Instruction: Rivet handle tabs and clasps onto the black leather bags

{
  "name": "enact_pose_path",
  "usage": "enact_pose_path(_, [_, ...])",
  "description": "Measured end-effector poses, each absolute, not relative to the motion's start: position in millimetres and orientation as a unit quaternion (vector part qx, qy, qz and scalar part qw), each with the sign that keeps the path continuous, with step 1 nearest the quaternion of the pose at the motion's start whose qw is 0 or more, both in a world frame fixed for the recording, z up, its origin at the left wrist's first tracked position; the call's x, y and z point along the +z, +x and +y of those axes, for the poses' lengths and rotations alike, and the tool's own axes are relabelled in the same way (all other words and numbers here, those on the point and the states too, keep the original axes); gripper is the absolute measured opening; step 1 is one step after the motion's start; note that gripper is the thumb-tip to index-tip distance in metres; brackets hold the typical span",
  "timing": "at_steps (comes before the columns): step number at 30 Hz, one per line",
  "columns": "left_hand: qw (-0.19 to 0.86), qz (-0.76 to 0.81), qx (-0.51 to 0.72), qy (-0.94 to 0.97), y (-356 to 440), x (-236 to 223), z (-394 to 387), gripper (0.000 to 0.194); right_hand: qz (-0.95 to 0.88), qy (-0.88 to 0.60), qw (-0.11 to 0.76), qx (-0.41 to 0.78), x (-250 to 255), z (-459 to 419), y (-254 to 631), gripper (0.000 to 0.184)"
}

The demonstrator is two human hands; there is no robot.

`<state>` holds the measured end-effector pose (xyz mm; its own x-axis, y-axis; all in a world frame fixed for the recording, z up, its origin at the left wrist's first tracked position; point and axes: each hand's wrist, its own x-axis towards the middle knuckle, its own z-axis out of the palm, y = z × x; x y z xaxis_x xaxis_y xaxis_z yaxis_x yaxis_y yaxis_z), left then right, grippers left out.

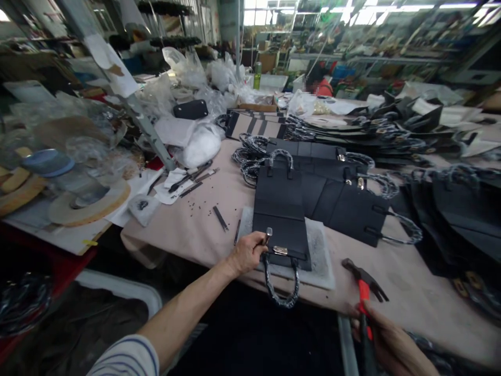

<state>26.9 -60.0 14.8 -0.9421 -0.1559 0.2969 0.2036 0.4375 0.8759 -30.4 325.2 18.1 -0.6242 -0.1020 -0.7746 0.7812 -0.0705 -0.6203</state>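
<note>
A flat black bag lies on a grey pad at the near edge of the table, its braided handle hanging over the edge. My left hand is closed on a small metal punch held against the bag just left of its metal clasp. At the lower right my right hand grips a hammer with a red and black handle, its head raised a little above the table and to the right of the bag.
More black bags with braided handles are stacked across the table to the right and behind. Small tools and screws lie on paper at the left. Tape rolls and plastic bags crowd the far left. A person sits far back.
</note>
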Motion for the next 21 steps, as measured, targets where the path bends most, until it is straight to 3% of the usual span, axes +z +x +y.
enact_pose_path(5, [0.174,-0.828,-0.534,-0.005,26.5,11.4,-60.1,0.016,0.528,0.293,0.35,-0.717,63.0,285.7,-25.8,0.036])
enact_pose_path(10, [0.179,-0.827,-0.533,-0.012,27.0,11.0,-60.4,0.013,0.695,0.117,0.23,-0.671,131.3,225.9,-22.0,0.046])
enact_pose_path(13, [0.175,-0.829,-0.531,-0.012,27.3,12.0,-60.8,0.012,0.84,-0.085,0.067,-0.532,165.5,202.1,-20.8,0.046])
enact_pose_path(16, [0.17,-0.829,-0.533,-0.015,27.2,13.3,-61.3,0.011,0.896,-0.276,-0.08,-0.337,177.5,185.1,-22.4,0.034])
enact_pose_path(19, [0.163,-0.83,-0.533,-0.017,26.4,12.9,-61.7,0.011,0.871,-0.434,-0.109,-0.203,179.7,176.0,-26.6,0.033])
enact_pose_path(21, [0.163,-0.832,-0.53,-0.016,25.7,11.6,-61.9,0.012,0.867,-0.463,-0.092,-0.157,187.1,178.6,-30.0,0.033])
